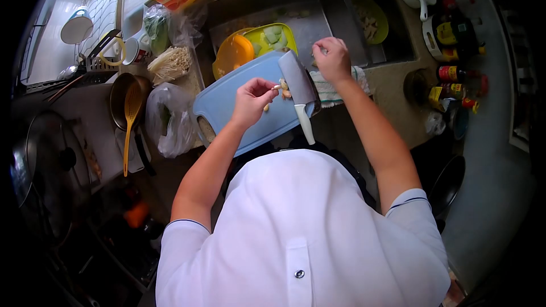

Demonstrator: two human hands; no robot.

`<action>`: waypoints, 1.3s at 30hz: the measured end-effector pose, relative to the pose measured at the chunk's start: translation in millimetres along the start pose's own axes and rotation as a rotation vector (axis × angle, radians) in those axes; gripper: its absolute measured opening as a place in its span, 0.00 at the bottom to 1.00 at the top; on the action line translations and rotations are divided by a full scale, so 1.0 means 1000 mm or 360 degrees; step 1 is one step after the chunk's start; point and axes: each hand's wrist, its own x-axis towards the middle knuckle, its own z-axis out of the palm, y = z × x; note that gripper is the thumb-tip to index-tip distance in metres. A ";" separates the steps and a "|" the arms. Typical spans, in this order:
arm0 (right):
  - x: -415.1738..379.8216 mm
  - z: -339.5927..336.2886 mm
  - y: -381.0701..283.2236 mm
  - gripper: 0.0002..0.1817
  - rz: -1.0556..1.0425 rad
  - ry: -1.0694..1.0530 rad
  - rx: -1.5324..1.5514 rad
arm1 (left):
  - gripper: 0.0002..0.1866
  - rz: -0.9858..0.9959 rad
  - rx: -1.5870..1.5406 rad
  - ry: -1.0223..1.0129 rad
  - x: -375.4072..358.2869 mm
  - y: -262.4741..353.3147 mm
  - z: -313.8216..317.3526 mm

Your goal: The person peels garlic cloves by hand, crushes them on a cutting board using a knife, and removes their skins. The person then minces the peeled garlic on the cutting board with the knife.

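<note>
My left hand (pixel 256 98) pinches a small pale garlic clove (pixel 277 87) between thumb and fingertips, over the blue cutting board (pixel 224 108). Several more garlic cloves (pixel 285 92) lie on the board just right of those fingertips. Beside them a cleaver (pixel 296 77) rests flat, its white handle (pixel 305 125) jutting past the board's near edge. My right hand (pixel 333 59) is raised near the sink's front edge, fingers curled together. Whatever it may hold is too small to make out. Below it lies a striped cloth (pixel 341 88).
In the sink (pixel 313 14) stand an orange basin (pixel 224 51) and a yellow-green container (pixel 290 37) with pale green chunks. A green bowl (pixel 382 20) sits in the right basin. Enoki mushrooms (pixel 170 63), a plastic bag (pixel 169 119) and a pan (pixel 119 94) are left; sauce bottles (pixel 452 74) stand right.
</note>
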 end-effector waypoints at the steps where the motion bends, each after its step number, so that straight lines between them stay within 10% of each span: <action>1: -0.004 -0.001 -0.010 0.07 -0.0038 0.0001 -0.0036 | 0.05 0.0079 -0.0083 0.0041 0.002 0.004 0.003; 8: -0.039 -0.015 -0.074 0.08 0.0353 -0.0642 0.1028 | 0.05 0.0302 -0.0325 0.0070 0.018 0.028 0.022; 39: -0.033 -0.033 -0.083 0.05 0.0515 -0.0866 0.1345 | 0.13 0.0046 -0.0588 -0.0249 0.009 0.055 0.018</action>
